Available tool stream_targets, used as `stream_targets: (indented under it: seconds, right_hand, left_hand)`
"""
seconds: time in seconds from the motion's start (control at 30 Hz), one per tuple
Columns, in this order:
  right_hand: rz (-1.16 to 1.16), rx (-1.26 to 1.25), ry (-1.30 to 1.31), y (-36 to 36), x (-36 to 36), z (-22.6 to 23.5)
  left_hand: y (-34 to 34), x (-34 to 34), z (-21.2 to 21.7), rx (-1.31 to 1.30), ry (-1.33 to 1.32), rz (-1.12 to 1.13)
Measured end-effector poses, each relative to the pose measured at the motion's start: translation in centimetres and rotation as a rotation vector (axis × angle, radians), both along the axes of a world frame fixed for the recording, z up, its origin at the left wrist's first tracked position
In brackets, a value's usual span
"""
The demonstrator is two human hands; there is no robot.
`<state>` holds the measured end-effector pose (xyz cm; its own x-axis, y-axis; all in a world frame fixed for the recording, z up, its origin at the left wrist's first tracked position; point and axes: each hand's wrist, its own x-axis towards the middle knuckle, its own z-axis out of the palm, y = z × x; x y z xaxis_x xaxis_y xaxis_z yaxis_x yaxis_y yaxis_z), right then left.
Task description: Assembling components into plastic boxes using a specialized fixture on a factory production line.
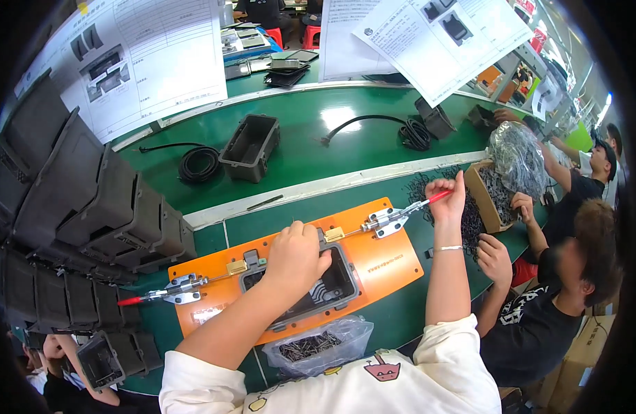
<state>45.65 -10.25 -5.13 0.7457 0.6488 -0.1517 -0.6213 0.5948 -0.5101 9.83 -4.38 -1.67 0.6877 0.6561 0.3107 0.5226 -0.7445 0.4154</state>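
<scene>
An orange fixture plate point(380, 262) lies on the green bench with a dark grey plastic housing point(331, 290) seated in its middle. My left hand point(295, 255) rests on top of the housing's far edge, fingers curled over it. My right hand point(445, 196) grips the red-tipped handle of the right toggle clamp point(390, 221), lifted up and to the right. The left toggle clamp point(169, 291) lies flat with its red handle pointing left.
Stacked grey housings point(90, 221) fill the left. A clear bag of dark screws point(318, 345) lies near me. On the conveyor point(311, 131) sit one housing point(250, 146) and black cable coils point(199, 164). A person's hand point(495, 257) works beside a box of small black parts point(494, 196) on the right.
</scene>
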Motion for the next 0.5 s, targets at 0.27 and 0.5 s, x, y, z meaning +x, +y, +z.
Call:
stream_targets:
  seconds: [0.27, 0.5]
  right_hand:
    - [0.180, 0.029, -0.574, 0.6, -4.5, 6.7]
    - [0.028, -0.399, -2.078, 2.6, -15.6, 4.6]
  left_hand:
    - [-0.4, 0.0, -0.5, -0.002, -0.091, 0.036]
    - [-0.4, 0.1, -0.4, -0.002, -0.070, 0.033]
